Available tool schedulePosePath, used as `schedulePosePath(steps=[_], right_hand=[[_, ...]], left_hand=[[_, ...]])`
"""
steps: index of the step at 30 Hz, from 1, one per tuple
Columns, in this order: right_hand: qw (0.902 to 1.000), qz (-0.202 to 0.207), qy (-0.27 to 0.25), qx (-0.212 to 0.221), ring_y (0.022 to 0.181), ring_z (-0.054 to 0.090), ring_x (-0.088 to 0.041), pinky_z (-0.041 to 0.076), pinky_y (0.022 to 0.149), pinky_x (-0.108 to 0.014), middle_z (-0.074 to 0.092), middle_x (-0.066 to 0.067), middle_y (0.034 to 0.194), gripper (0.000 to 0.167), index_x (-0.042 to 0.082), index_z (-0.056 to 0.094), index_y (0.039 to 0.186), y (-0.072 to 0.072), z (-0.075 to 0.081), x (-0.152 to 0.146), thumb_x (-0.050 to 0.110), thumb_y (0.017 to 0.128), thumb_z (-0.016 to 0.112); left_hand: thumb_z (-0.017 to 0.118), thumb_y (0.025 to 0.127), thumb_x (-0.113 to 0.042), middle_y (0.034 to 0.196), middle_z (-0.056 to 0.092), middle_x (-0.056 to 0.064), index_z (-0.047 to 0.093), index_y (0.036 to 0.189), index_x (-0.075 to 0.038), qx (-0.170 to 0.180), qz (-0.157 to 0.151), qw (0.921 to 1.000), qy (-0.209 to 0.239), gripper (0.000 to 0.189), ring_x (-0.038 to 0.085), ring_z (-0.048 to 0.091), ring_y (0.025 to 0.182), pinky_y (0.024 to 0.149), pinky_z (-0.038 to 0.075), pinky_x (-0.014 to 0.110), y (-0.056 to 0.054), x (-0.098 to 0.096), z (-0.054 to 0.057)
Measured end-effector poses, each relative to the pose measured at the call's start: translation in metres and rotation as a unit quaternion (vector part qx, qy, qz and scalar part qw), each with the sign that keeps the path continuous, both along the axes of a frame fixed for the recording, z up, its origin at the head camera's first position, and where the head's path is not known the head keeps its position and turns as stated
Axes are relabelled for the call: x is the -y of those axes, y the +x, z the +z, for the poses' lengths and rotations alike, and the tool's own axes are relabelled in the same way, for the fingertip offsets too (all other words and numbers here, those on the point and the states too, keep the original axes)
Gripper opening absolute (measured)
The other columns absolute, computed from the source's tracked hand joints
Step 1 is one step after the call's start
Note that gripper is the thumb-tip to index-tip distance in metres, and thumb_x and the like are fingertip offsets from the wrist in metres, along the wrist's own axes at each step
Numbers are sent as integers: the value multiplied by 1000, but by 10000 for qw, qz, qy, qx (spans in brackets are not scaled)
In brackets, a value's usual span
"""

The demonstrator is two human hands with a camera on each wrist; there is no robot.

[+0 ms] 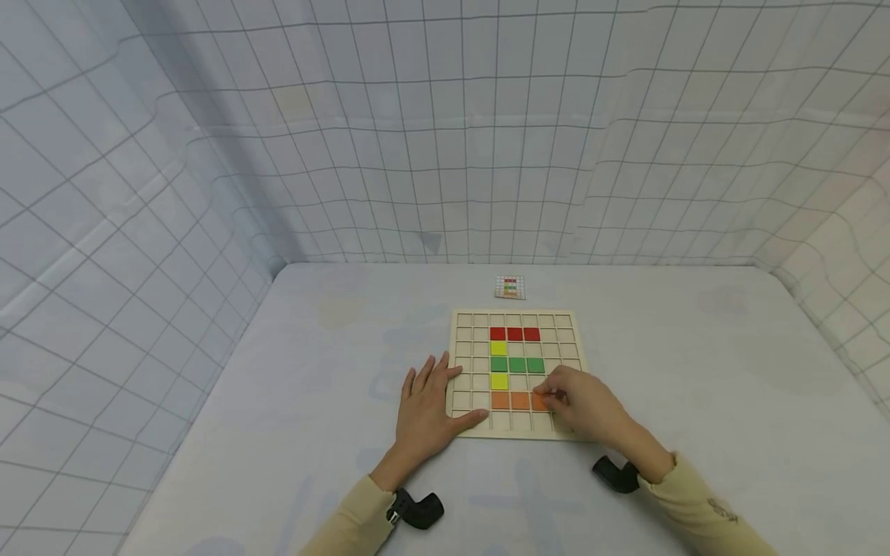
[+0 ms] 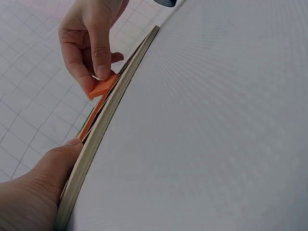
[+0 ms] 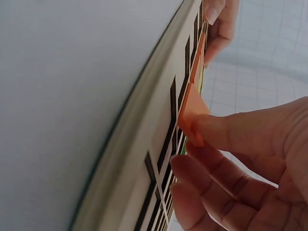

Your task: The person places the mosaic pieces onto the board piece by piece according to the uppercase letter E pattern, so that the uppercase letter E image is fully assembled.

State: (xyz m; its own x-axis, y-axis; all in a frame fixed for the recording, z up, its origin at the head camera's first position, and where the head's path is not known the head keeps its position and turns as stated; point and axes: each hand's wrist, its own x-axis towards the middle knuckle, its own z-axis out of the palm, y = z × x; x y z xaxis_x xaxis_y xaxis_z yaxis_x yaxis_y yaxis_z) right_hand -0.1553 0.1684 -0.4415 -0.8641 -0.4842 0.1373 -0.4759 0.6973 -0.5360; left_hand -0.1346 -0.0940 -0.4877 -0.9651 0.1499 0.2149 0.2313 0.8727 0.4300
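Note:
Between thumb and fingers my right hand pinches an orange square tile, tilted over a cell of the wooden grid board. Two more orange tiles lie flat in the same row to its left. Spread fingers of my left hand rest on the board's left edge, with the thumb near the lower left cells. Higher up sit a row of red tiles, a row of green tiles and single yellow tiles in the left column of the pattern.
A small printed card with a coloured grid pattern lies behind the board. White cloth covers the table, and grid-lined curtains hang at the back and sides. Black wrist devices are strapped at both wrists.

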Motion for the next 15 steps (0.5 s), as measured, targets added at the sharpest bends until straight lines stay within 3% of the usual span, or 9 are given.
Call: schedulePosePath(steps=[8,15], right_hand=[[9921,257,576,-1086,65,43,-6,38,50,-18,54,1,93,19,4,75,99,10,-6,-3,7,79,76],[9921,243,483,-1132,70,42,-8,37,51,-19,54,0,94,22,6,74,102,13,-8,-7,10,81,75]], left_hand=[[66,73,-68,152,29,7,49,135,-14,14,13,10000,-43,84,24,19,141,112,8,48,-1,0,-1],[66,73,-67,152,30,8,50,134,-14,31,-21,10000,-15,83,26,20,140,111,8,49,-2,-1,0]])
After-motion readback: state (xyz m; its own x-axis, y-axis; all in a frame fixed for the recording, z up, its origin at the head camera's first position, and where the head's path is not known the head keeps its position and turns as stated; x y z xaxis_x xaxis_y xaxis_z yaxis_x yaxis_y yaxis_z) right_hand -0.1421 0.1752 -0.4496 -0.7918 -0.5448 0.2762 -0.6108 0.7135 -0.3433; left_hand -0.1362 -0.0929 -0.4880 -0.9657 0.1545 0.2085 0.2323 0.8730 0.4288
